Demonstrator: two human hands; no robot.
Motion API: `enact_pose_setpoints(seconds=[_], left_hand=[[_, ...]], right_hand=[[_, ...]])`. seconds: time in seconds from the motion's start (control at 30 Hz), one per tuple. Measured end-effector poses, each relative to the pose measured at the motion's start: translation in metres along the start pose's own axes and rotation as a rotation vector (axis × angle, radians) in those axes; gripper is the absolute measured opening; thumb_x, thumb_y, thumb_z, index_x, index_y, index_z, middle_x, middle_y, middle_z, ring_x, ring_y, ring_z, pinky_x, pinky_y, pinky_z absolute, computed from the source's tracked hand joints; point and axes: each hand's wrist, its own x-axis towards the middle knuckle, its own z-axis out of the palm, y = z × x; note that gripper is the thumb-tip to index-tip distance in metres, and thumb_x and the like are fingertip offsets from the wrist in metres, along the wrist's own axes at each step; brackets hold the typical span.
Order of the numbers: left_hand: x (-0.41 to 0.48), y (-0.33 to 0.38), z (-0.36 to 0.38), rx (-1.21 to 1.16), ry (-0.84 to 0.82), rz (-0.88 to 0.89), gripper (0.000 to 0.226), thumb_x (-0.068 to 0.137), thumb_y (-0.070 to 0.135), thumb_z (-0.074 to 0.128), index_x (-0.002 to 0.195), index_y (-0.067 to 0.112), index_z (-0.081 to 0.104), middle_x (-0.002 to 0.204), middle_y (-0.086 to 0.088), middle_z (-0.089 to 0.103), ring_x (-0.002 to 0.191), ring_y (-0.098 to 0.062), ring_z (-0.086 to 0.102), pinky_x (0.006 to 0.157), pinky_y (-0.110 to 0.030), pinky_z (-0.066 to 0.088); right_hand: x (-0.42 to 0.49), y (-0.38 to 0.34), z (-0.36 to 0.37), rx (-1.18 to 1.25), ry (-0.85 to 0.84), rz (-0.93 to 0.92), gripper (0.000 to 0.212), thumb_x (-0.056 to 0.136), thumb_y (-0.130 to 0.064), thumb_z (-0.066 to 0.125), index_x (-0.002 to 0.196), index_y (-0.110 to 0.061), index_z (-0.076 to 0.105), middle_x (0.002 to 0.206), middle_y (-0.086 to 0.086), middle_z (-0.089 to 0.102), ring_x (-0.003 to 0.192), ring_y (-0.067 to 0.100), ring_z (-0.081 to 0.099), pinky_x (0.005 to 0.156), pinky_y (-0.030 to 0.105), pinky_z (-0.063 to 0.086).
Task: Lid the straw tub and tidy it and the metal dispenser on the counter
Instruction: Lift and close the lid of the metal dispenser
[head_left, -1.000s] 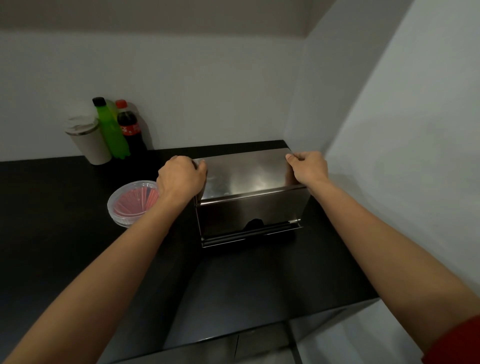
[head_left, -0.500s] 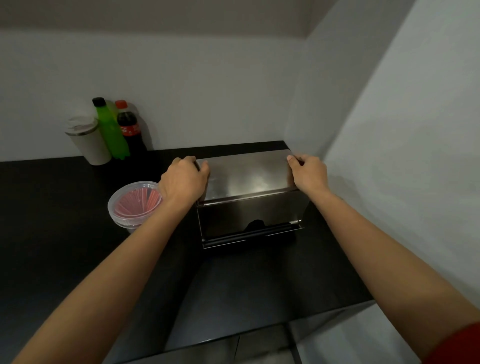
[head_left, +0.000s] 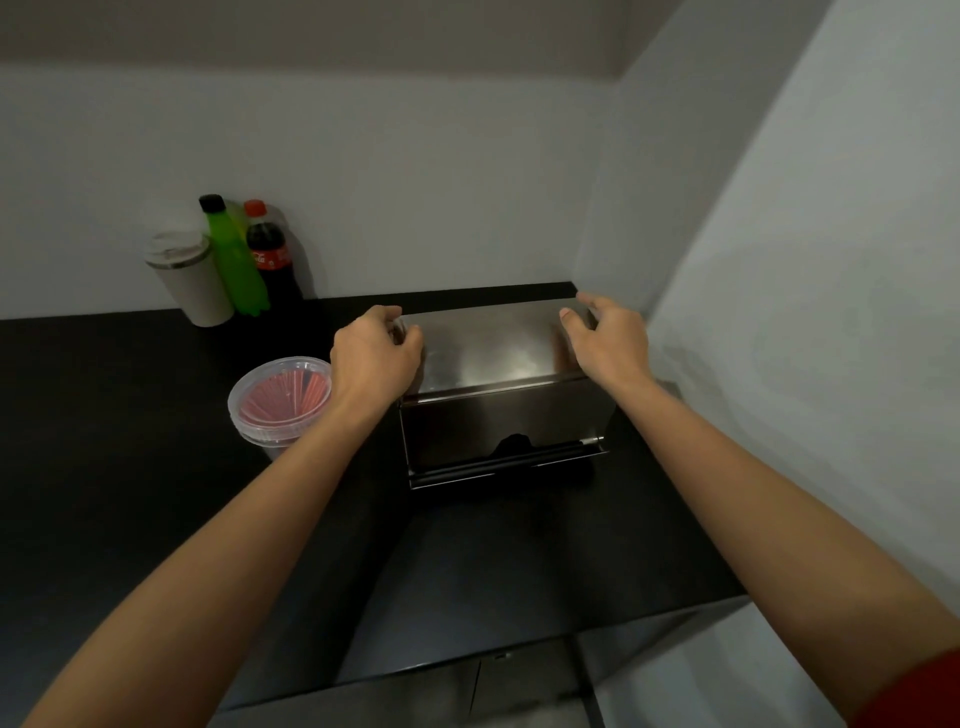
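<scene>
The metal dispenser, a shiny steel box with a slot along its lower front, stands on the black counter in the back right corner, close to both walls. My left hand curls round its top left corner. Over the top right corner, my right hand has its fingers spread and relaxed, barely touching the metal. The straw tub, clear plastic with red straws inside, stands just left of the dispenser beside my left wrist. A clear lid appears to sit on it.
A beige tumbler, a green bottle and a cola bottle stand together against the back wall at the left. The white side wall runs close along the dispenser's right. The counter's front edge lies below my forearms.
My right hand has let go of the dispenser's top right corner and opened its fingers. The left hand has loosened slightly. The dispenser sits a little further back toward the corner.
</scene>
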Motion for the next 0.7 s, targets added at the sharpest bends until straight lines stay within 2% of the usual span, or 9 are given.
enact_pose_setpoints(seconds=[0.17, 0.33, 0.47, 0.57, 0.63, 0.7], left_hand=[[-0.010, 0.004, -0.010, -0.045, 0.066, 0.051, 0.042, 0.087, 0.026, 0.059, 0.126, 0.008, 0.058, 0.119, -0.010, 0.064, 0.110, -0.022, 0.059, 0.088, -0.026, 0.044], [-0.033, 0.001, -0.024, -0.043, 0.075, 0.071, 0.044, 0.087, 0.030, 0.062, 0.126, 0.010, 0.057, 0.122, -0.010, 0.062, 0.110, -0.020, 0.057, 0.086, -0.027, 0.044], [-0.056, -0.010, -0.038, -0.005, 0.094, 0.047, 0.045, 0.086, 0.030, 0.064, 0.126, 0.011, 0.057, 0.124, -0.009, 0.061, 0.113, -0.019, 0.056, 0.087, -0.025, 0.040], [-0.069, -0.021, -0.050, 0.032, 0.110, 0.021, 0.043, 0.085, 0.030, 0.065, 0.124, 0.013, 0.058, 0.123, -0.009, 0.059, 0.118, -0.023, 0.051, 0.099, -0.036, 0.042], [-0.074, -0.029, -0.058, 0.052, 0.117, 0.006, 0.046, 0.084, 0.032, 0.065, 0.125, 0.015, 0.056, 0.126, -0.009, 0.056, 0.121, -0.025, 0.048, 0.100, -0.043, 0.042], [-0.077, -0.039, -0.067, 0.080, 0.129, -0.013, 0.050, 0.083, 0.035, 0.065, 0.128, 0.017, 0.053, 0.130, -0.008, 0.052, 0.123, -0.026, 0.043, 0.100, -0.044, 0.042]], right_hand=[[-0.017, -0.013, 0.000, 0.021, -0.034, -0.075, 0.041, 0.090, -0.033, 0.055, 0.127, -0.015, 0.057, 0.132, 0.007, 0.057, 0.126, 0.025, 0.045, 0.106, 0.042, 0.037], [-0.048, -0.026, 0.007, 0.035, -0.101, -0.170, 0.039, 0.090, -0.033, 0.055, 0.126, -0.016, 0.058, 0.129, 0.005, 0.058, 0.124, 0.023, 0.044, 0.105, 0.043, 0.038], [-0.074, -0.038, 0.018, 0.061, -0.166, -0.220, 0.037, 0.090, -0.032, 0.056, 0.123, -0.017, 0.059, 0.124, 0.004, 0.059, 0.120, 0.021, 0.045, 0.097, 0.030, 0.036], [-0.091, -0.048, 0.028, 0.088, -0.203, -0.266, 0.034, 0.090, -0.030, 0.056, 0.121, -0.016, 0.060, 0.121, 0.003, 0.060, 0.118, 0.019, 0.045, 0.095, 0.028, 0.039], [-0.101, -0.057, 0.036, 0.108, -0.208, -0.287, 0.033, 0.090, -0.028, 0.057, 0.121, -0.016, 0.061, 0.120, 0.002, 0.060, 0.117, 0.018, 0.046, 0.093, 0.027, 0.039], [-0.110, -0.068, 0.045, 0.112, -0.213, -0.306, 0.033, 0.090, -0.028, 0.057, 0.120, -0.016, 0.061, 0.119, 0.002, 0.060, 0.116, 0.017, 0.046, 0.089, 0.024, 0.036]])
